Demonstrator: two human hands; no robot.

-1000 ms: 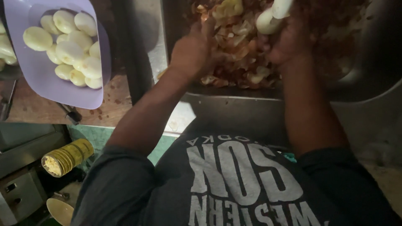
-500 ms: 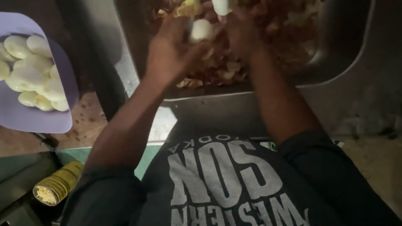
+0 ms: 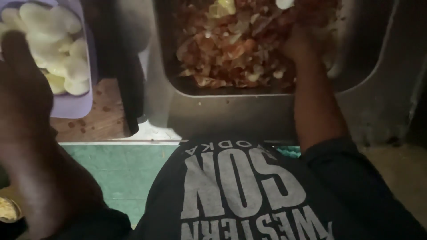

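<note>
At upper left, the left hand, grip unclear, reaches the pale peeled eggs in the lilac plastic tray; they look soft and slippery, best cupped whole. The right hand, grip also unclear, rests in brown shells.

The peeled eggs are pale, smooth, whole ovals, heaped close together in a lilac plastic tray; they lie just beyond and to the right of the left hand, which partly covers the heap's near edge. The eggshell scraps are a loose reddish-brown and cream pile of broken curved bits filling a steel sink basin. The pile lies beside and under the right hand, which rests in its right part.
</note>
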